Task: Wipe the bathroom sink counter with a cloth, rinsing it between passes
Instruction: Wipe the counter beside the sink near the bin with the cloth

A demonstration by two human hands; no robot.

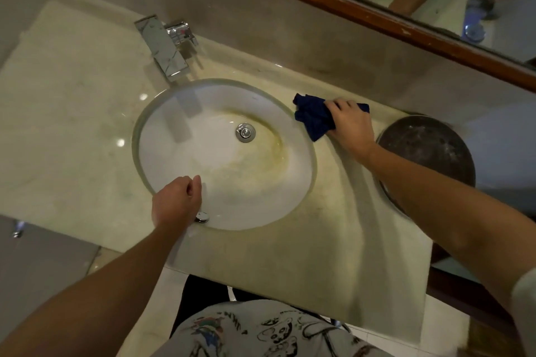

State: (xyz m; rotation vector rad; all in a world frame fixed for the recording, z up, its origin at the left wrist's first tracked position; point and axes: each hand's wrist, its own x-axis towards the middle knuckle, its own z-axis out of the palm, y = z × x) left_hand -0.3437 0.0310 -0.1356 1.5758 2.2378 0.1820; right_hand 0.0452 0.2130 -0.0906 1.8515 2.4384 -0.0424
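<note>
A dark blue cloth (311, 117) lies crumpled on the pale stone counter (333, 240), just right of the round white sink (162, 159). My right hand (349, 127) lies on top of the cloth and presses it onto the counter, fingers bent over it. Over the sink's near rim hovers my left hand (177, 201), fingers loosely curled and holding nothing, beside the small chrome overflow cap (202, 217). The basin shows yellowish staining around the chrome drain (245, 132).
A square chrome faucet (165, 46) stands behind the sink at the wall. A dark round bowl (429, 148) sits at the counter's right end, close to my right wrist. A wood-framed mirror (362, 11) runs along the back. The counter's front edge lies near my body.
</note>
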